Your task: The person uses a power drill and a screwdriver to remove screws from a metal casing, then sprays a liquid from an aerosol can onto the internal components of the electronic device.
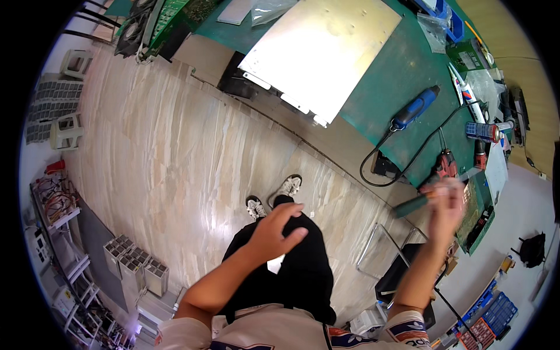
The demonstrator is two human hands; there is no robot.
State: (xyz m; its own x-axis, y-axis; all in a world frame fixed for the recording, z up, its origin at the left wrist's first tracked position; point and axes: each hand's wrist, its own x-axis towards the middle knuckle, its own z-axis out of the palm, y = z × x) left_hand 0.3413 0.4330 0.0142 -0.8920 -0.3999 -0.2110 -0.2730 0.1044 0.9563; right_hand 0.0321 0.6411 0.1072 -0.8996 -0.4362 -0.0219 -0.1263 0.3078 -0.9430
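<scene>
My left hand [273,234] is held over my dark trousers, its thumb and fingers apart and nothing in it. At the right, my right hand [447,201] is blurred by motion near the workbench edge. Its fingers are closed round a slim tool with a dark green handle [410,206]; a greyish end points out past the fingers, too smeared to name the kind. A red-handled tool [447,164] lies on the bench just beyond this hand. Farther off rests a blue corded power tool [416,108], its black cable looping over the bench edge.
A large flat metal case [326,46] lies on the green bench mat [373,93] and overhangs the near edge. A spray can [482,132] stands at the right. Below the bench is a metal-framed chair [402,271]. Boxy grey units [137,265] stand on the floor at left.
</scene>
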